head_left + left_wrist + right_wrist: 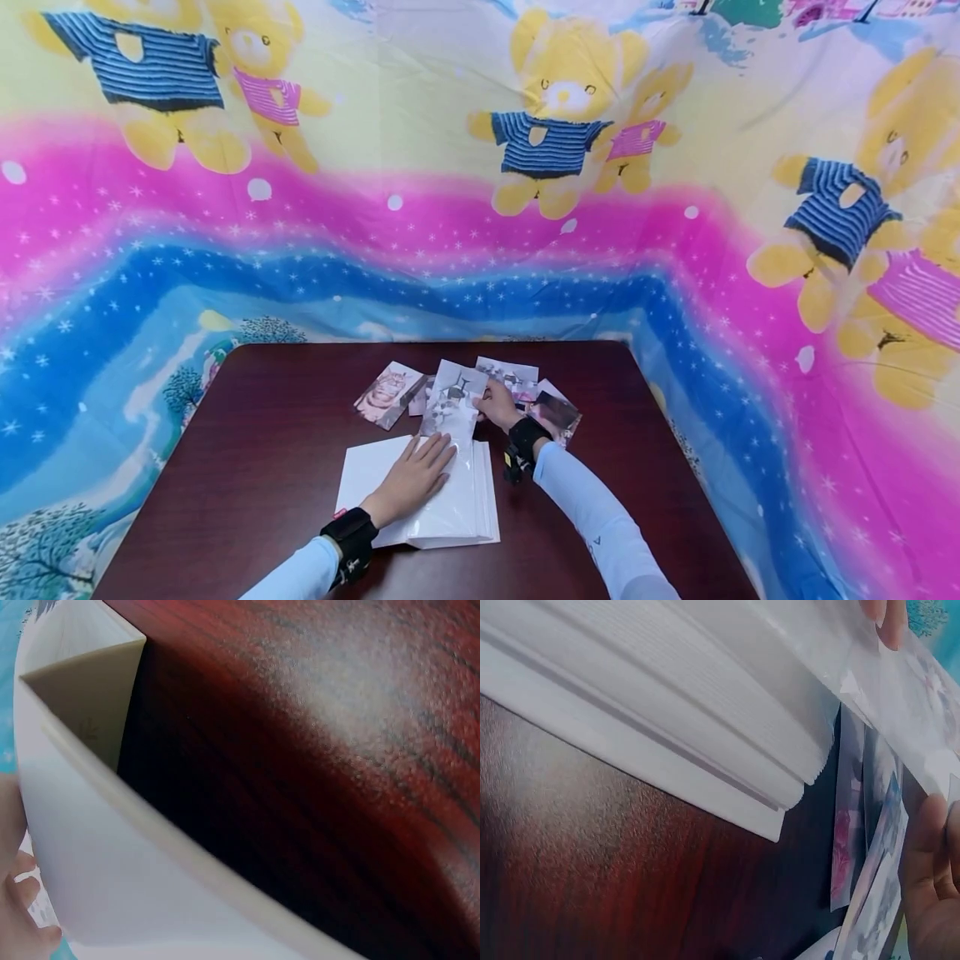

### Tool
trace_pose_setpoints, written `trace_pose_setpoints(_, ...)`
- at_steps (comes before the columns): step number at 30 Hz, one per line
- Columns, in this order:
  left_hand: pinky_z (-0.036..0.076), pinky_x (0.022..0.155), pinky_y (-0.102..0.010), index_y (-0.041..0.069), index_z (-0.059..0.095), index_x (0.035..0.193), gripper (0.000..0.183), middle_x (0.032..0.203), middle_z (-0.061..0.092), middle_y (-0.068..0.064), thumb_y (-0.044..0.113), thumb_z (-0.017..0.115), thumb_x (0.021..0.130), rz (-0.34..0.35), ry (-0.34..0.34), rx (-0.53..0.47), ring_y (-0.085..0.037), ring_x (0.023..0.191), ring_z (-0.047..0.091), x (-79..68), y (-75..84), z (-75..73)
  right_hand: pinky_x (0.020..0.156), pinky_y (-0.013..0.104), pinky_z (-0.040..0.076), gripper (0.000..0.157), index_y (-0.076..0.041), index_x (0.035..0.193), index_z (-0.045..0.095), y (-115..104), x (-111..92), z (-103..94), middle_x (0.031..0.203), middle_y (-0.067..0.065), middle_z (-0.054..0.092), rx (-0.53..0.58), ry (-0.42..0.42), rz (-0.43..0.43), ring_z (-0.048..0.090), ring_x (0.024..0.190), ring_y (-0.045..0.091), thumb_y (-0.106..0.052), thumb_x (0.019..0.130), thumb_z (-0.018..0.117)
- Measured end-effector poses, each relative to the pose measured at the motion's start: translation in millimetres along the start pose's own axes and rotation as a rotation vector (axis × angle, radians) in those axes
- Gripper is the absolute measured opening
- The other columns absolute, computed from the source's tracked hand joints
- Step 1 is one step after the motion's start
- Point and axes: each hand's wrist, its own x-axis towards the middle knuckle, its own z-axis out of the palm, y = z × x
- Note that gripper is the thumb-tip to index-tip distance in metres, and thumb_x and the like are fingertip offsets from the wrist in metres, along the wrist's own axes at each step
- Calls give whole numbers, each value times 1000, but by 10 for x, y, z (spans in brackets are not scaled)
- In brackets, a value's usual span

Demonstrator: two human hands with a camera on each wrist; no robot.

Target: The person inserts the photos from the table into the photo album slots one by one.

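R hand [498,406] has thumb & fingers clamped on the R edge of a pale photo [454,392], pinching it. Photo is above the top edge of the white album [363,479], its lower end overlapping that edge; can't tell if it's inside a clear sleeve. L hand [412,483] lies palm down on the open album, fingers extended & slightly apart, fingertips by the photo's lower end.

Album sits on the bench [225,467], thick stack of pgs showing in the R wrist cam; L wrist cam shows its cover edge w/ a dark gap beneath.

Other photos beyond album: cat photo [390,393] to the L; top photo [510,372] behind R hand; dark-centred photo [557,414] just R of R hand; another mostly hidden btwn cat photo & held one.

Blk wristbands [351,533] on both wrists, lt-blue sleeves [592,508]. Bkgd: cloth [420,225] w/ printed bears, pink & blue bands.
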Motion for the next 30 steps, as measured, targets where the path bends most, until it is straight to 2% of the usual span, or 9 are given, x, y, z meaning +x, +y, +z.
trace_pose_setpoints(5, 33, 108, -60, 3, 56, 138, 45, 145, 49, -18, 23, 58, 99, -3, 30, 16, -36, 135, 44, -9, -9, 14, 68, 60, 54, 22, 14, 114, 50, -22, 47, -8, 67, 21, 53, -114, 13, -16, 58, 71, 57, 9, 94, 57)
trace_pose_setpoints(6, 33, 108, -60, 3, 57, 138, 44, 145, 50, -18, 23, 58, 99, -3, 38, 18, -36, 135, 44, -10, -12, 22, 67, 59, 54, 28, 15, 121, 49, -34, 47, -6, 70, 24, 54, -118, 17, -7, 59, 70, 56, 9, 95, 57)
trace_pose_setpoints(10, 33, 106, -61, 1, 57, 136, 43, 144, 51, -19, 21, 59, 98, -3, 67, 10, -37, 133, 46, -30, -19, 57, 70, 55, 57, 36, 13, 130, 47, -60, 20, 38, 90, 31, 59, -25, -3, 106, 61, 67, 46, 7, 96, 55)
trace_pose_setpoints(13, 33, 105, -62, 0, 57, 136, 43, 143, 51, -20, 19, 59, 97, -2, 81, -6, -38, 132, 47, -50, -19, 69, 74, 50, 57, 38, 11, 133, 45, -23, 6, 76, 109, 29, 57, 58, -13, 217, 62, 71, 32, 4, 97, 54)
trace_pose_setpoints(15, 34, 105, -62, -1, 57, 136, 43, 143, 51, -20, 19, 58, 97, -4, 90, -10, -38, 132, 47, -57, -16, 65, 73, 46, 58, 37, 9, 134, 45, 30, 16, 72, 113, 26, 55, 80, -23, 228, 61, 74, 26, 3, 98, 54)
trace_pose_setpoints(18, 34, 105, -62, -1, 57, 136, 42, 144, 50, -20, 19, 57, 98, -10, 99, -14, -38, 132, 46, -53, -6, 49, 68, 41, 57, 31, 5, 128, 50, 120, 30, 22, 103, 21, 57, 70, -63, 141, 59, 75, 24, -2, 99, 56)
trace_pose_setpoints(23, 34, 105, -61, -1, 57, 135, 42, 143, 50, -21, 18, 58, 98, -16, 105, -55, -40, 132, 46, -53, 19, 32, 66, 46, 56, 25, 6, 124, 51, 75, -15, -14, 71, 12, 50, -39, -152, 25, 59, 68, 39, 0, 99, 54)
trace_pose_setpoints(26, 34, 106, -62, -1, 57, 135, 42, 144, 50, -21, 19, 57, 99, -19, 94, -67, -40, 133, 45, -58, 25, 39, 68, 49, 55, 34, 14, 131, 45, -81, -80, 24, 65, 8, 44, -98, -180, 31, 58, 66, 42, 5, 99, 51)
trace_pose_setpoints(30, 33, 107, -61, 0, 57, 136, 42, 145, 48, -21, 21, 55, 100, -35, 72, -61, -39, 135, 43, -61, 19, 53, 65, 50, 54, 23, 21, 113, 43, -254, -135, 60, 65, 6, 39, -57, -173, 20, 52, 61, 37, 2, 101, 49)
